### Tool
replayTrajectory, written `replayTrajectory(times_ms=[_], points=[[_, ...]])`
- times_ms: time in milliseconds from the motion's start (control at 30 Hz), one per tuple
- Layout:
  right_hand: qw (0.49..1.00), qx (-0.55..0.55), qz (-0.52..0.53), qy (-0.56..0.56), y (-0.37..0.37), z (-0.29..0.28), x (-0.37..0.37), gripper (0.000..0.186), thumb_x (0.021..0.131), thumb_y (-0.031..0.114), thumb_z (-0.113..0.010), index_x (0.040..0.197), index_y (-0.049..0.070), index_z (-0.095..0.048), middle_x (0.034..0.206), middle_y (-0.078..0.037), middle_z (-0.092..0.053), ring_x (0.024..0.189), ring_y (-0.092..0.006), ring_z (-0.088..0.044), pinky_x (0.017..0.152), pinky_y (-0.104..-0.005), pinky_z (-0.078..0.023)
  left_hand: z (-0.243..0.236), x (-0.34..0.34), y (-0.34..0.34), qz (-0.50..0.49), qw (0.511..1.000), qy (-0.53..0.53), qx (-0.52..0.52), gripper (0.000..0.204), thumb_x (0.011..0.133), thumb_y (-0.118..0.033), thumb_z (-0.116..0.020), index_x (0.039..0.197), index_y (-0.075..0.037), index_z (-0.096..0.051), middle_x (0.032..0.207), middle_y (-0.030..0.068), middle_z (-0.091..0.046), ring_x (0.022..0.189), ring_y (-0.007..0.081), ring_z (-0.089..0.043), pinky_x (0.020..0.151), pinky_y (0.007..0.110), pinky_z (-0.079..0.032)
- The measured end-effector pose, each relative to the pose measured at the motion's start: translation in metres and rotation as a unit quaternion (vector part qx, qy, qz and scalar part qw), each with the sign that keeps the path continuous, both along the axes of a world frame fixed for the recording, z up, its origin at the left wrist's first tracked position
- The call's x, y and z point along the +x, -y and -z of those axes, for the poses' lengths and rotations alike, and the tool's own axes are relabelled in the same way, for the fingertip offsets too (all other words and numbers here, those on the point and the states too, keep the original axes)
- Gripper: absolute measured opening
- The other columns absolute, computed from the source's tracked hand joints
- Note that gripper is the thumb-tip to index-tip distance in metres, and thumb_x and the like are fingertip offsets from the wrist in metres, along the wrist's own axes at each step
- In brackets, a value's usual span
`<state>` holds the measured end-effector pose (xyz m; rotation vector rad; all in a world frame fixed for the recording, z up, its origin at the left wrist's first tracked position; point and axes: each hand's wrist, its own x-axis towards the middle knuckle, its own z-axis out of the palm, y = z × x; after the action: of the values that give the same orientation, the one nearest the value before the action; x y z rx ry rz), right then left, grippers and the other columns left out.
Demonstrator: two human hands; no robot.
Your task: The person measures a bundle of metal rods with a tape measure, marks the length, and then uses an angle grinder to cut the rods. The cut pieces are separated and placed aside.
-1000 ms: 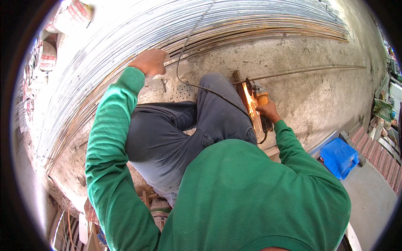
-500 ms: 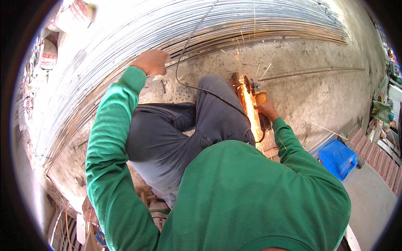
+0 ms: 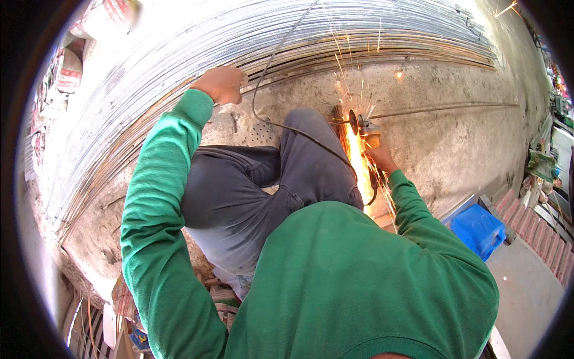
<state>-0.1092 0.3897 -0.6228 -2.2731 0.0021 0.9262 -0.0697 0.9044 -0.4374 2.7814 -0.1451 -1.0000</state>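
Head view: the one right hand gripped one angle grinder, right of the legs. Its single disc stood at one steel rod, amid sparks. The one left hand was curled near bundled rods, too numerous to count; whether it gripped anything could not be told.
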Motion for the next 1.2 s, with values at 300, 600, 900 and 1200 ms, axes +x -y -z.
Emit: replayTrajectory(times_ms=[300, 600, 900, 1200], points=[[0.996, 0.071, 0.056, 0.003, 0.006, 0.022, 0.0, 0.029, 0.072, 0.022, -0.072, 0.087, -0.001, -0.065, 0.076, -0.01, -0.067, 0.064, -0.0215, -0.062, 0.058, -0.0371, -0.047, -0.009, 0.001, 0.006, 0.005, 1.0, -0.009, 0.014, 0.049, 0.071, -0.018, -0.068, 0.119, -0.008, -0.061, 0.11, 0.0148, -0.064, 0.103, 0.0316, -0.061, 0.087, 0.041, -0.049], [0.991, -0.057, -0.092, 0.079, 0.034, 0.06, -0.001, 0.022, 0.079, 0.032, -0.067, 0.075, 0.01, -0.068, 0.065, -0.013, -0.063, 0.06, -0.0266, -0.063, 0.053, -0.0386, -0.046, -0.011, 0.004, 0.006, 0.0, 0.999, -0.033, 0.001, 0.053, 0.07, -0.018, -0.068, 0.121, -0.004, -0.058, 0.115, 0.0202, -0.061, 0.108, 0.0356, -0.058, 0.093, 0.042, -0.046], [0.987, 0.022, 0.148, -0.052, 0.023, 0.067, -0.002, 0.026, 0.071, 0.025, -0.071, 0.073, 0.0, -0.066, 0.065, -0.012, -0.064, 0.056, -0.0222, -0.061, 0.051, -0.0376, -0.046, -0.012, -0.003, 0.003, -0.023, 0.999, -0.032, -0.001, 0.052, 0.07, -0.018, -0.068, 0.12, -0.003, -0.058, 0.113, 0.0198, -0.062, 0.108, 0.0359, -0.058, 0.093, 0.041, -0.045], [0.995, 0.01, 0.077, -0.063, 0.031, 0.062, 0.0, 0.028, 0.06, 0.018, -0.077, 0.079, 0.0, -0.066, 0.069, -0.008, -0.064, 0.056, -0.0195, -0.06, 0.054, -0.0358, -0.048, -0.009, 0.0, 0.003, -0.006, 0.999, -0.034, 0.01, 0.052, 0.069, -0.018, -0.068, 0.119, -0.005, -0.059, 0.112, 0.0196, -0.062, 0.106, 0.0356, -0.058, 0.091, 0.042, -0.046]])
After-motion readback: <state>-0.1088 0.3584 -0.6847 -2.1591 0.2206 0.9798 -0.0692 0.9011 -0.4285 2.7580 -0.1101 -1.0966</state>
